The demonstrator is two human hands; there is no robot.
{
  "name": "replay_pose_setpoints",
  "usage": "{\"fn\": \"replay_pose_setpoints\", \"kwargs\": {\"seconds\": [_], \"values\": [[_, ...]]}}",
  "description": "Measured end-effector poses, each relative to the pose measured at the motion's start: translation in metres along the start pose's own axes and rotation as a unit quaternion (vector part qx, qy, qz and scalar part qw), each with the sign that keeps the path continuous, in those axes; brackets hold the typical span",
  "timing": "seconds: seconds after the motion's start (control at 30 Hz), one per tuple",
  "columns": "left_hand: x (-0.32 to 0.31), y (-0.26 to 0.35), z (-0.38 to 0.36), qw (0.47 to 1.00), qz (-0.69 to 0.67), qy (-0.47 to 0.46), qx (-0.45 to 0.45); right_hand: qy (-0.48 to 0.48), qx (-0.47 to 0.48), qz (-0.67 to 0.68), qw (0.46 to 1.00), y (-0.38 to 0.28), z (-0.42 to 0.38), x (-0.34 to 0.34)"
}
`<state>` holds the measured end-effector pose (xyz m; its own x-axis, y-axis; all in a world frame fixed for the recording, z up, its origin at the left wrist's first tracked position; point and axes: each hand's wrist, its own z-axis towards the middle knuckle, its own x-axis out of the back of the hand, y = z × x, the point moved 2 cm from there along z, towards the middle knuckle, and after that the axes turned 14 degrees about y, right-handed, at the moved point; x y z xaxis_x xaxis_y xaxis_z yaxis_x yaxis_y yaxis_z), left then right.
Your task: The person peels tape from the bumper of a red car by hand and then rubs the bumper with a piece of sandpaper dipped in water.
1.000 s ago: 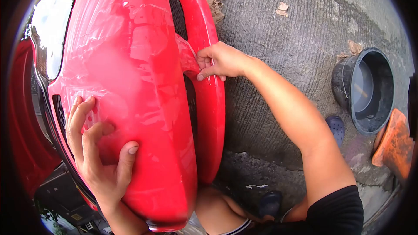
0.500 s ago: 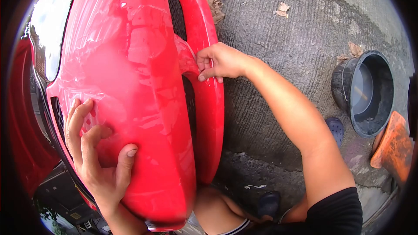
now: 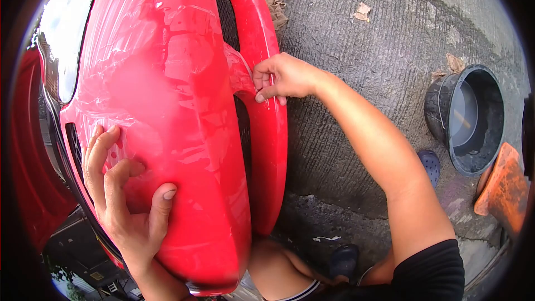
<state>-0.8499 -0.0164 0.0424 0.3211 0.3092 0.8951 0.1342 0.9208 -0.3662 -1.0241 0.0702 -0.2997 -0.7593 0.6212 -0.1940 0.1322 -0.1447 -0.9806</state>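
A wet, glossy red car bumper (image 3: 161,95) fills the left and middle of the view, with streaks and milky film on its surface. My left hand (image 3: 120,195) rests on its lower left part, fingers apart and bent, thumb stretched out, holding nothing. Beside the dark mesh opening, my right hand (image 3: 278,81) is closed in a pinch at the bumper's red lower lip (image 3: 270,150). Its thumb and fingertips come together at the lip's inner edge. Anything small between them is hidden.
A black bucket (image 3: 434,106) with cloudy water stands on the ridged concrete (image 3: 345,39) at right, beside an orange, dirt-stained object (image 3: 504,184). A brown crumpled cloth (image 3: 276,0) lies past the bumper. A blue clog (image 3: 429,166) is near the bucket.
My right hand has shifted very slightly up and to the right along the lip. My left hand stays in place on the bumper.
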Motion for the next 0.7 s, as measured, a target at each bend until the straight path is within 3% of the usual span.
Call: {"fn": "replay_pose_setpoints", "kwargs": {"seconds": [0.2,0.3,0.4,0.5,0.7], "values": [[-0.001,0.0,-0.001,0.999,-0.016,0.0,0.027,0.001,-0.027,0.039,0.999,0.009,-0.001,0.0],[0.0,-0.001,0.0,0.999,-0.027,0.003,0.023,0.061,0.018,-0.005,0.998,0.006,-0.013,-0.006],[-0.001,0.0,0.0,0.999,-0.032,0.009,0.018,0.181,0.091,-0.074,0.976,0.01,-0.023,-0.022],[0.0,0.0,-0.001,0.999,-0.031,0.007,0.02,0.221,0.058,-0.081,0.97,0.006,-0.03,-0.03],[-0.001,0.002,0.0,0.999,-0.033,0.012,0.011,0.172,0.034,0.019,0.984,0.02,-0.021,-0.023]]}}
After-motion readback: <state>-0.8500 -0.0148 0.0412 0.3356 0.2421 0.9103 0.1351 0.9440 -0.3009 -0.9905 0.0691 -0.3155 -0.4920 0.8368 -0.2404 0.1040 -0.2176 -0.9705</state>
